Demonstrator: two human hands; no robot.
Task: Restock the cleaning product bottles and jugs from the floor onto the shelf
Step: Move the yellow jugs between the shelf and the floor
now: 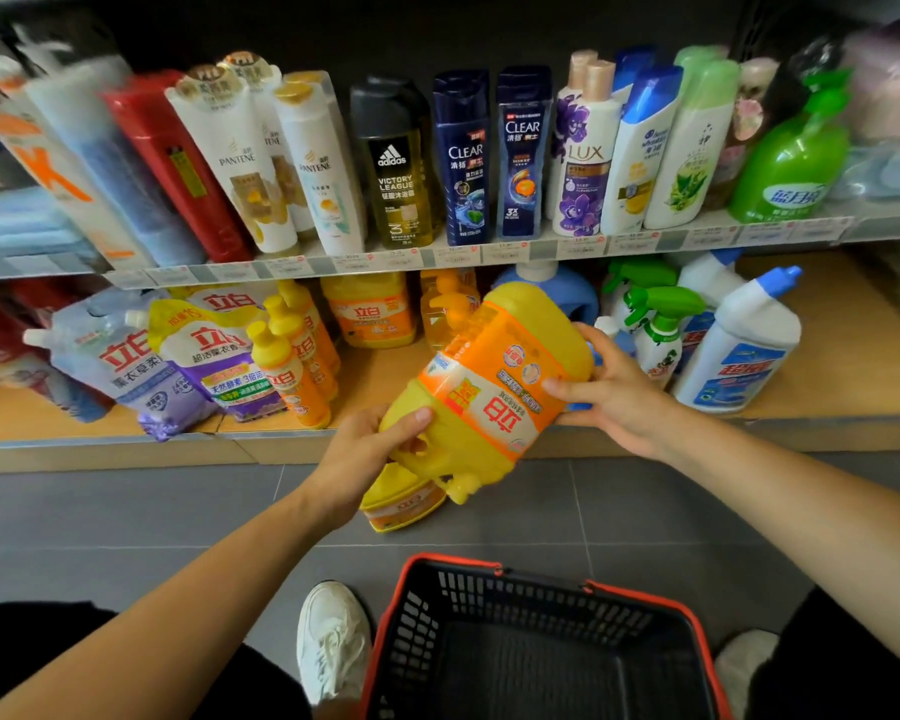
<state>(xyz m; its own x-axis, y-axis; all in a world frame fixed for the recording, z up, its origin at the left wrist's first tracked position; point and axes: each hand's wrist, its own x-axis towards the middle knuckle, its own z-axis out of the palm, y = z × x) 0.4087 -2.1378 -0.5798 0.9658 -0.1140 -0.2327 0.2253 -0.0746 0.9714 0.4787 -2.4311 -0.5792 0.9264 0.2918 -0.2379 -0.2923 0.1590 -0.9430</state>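
- Jug (489, 387) of yellow detergent is held in mid-air before the lower shelf (827, 366), base turned toward one o'clock and cap end toward seven, seemingly so that it can be slid in base first.
- The left hand (365, 459) is curled round the handle end at seven o'clock of the jug, thumb laid on top; most of the weight is judged to be carried there.
- The right hand (614, 392) is clasped on the jug's side at three o'clock, thumb on the label and fingers behind, probably to steer it.
- A bare stretch of board at eleven o'clock, in front of a matching jug (372, 311), is the likely slot.
- A second jug (401, 506) is seen lying on the floor (126, 511) at seven o'clock, not yet shelved.
- A basket (437, 561) is set at six o'clock.
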